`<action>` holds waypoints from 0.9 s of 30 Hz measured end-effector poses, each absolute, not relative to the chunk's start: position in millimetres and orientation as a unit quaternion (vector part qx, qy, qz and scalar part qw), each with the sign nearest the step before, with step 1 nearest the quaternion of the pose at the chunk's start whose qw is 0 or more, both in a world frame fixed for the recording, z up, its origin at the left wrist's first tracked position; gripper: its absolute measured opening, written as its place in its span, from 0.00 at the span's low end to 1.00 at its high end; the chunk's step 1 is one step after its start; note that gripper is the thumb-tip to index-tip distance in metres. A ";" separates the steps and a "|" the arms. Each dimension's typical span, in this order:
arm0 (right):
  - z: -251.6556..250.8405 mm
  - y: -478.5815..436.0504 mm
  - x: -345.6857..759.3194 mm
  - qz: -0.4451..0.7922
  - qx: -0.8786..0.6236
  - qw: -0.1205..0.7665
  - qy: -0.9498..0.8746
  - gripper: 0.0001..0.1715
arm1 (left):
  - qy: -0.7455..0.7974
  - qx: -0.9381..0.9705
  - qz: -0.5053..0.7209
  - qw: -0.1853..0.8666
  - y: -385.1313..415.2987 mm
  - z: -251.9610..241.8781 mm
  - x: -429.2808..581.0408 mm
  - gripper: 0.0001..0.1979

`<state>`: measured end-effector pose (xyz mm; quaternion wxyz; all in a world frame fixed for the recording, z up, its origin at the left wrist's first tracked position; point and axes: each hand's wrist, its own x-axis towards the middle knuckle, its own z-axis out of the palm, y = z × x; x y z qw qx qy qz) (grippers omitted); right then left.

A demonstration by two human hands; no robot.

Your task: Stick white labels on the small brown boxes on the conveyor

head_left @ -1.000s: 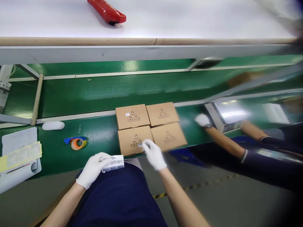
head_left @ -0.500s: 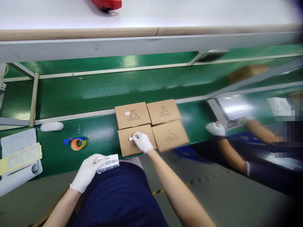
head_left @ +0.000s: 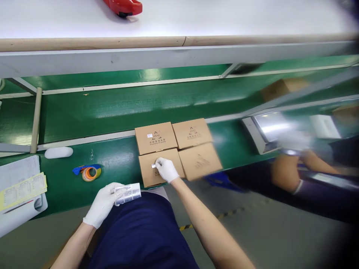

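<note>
My gloved left hand (head_left: 105, 201) is closed around a sheet of silver labels (head_left: 128, 194), low in front of the bench edge. In a pinch, my gloved right hand (head_left: 167, 170) has one small label (head_left: 153, 166) against the top of the near left cardboard box (head_left: 147, 175). My fingers cover much of that box's print. Behind it lies a box with a white label (head_left: 165, 139) on its top. To the right sit a back box (head_left: 193, 134) and a front box (head_left: 200, 162); neither top shows a label.
On the green bench (head_left: 117, 149) lie a tape dispenser (head_left: 90, 173), a white oval object (head_left: 58, 152) and papers (head_left: 24, 190). A co-worker's blurred gloved hand (head_left: 294, 141) is by a shiny-topped box (head_left: 270, 127). A metal beam (head_left: 140, 59) crosses ahead; a red tool (head_left: 125, 6) rests above.
The view has shifted slightly. My right hand stays at the near left box with the label. The co-worker's hand has moved from the shiny box's front edge to its right side.
</note>
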<state>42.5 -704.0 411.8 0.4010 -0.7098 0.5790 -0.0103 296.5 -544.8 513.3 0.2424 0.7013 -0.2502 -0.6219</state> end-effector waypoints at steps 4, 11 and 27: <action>415.8 -700.2 53.4 0.023 -0.714 0.367 0.596 0.12 | -0.256 0.702 -0.620 0.241 -545.8 513.1 295.8 0.21; 427.6 -710.1 48.0 0.089 -0.642 0.311 0.695 0.27 | -0.279 0.705 -0.606 0.241 -548.4 511.6 294.0 0.20; 547.7 -669.6 -24.0 -0.248 -0.717 0.440 0.481 0.09 | -0.452 0.651 -0.545 0.272 -620.1 542.6 178.3 0.13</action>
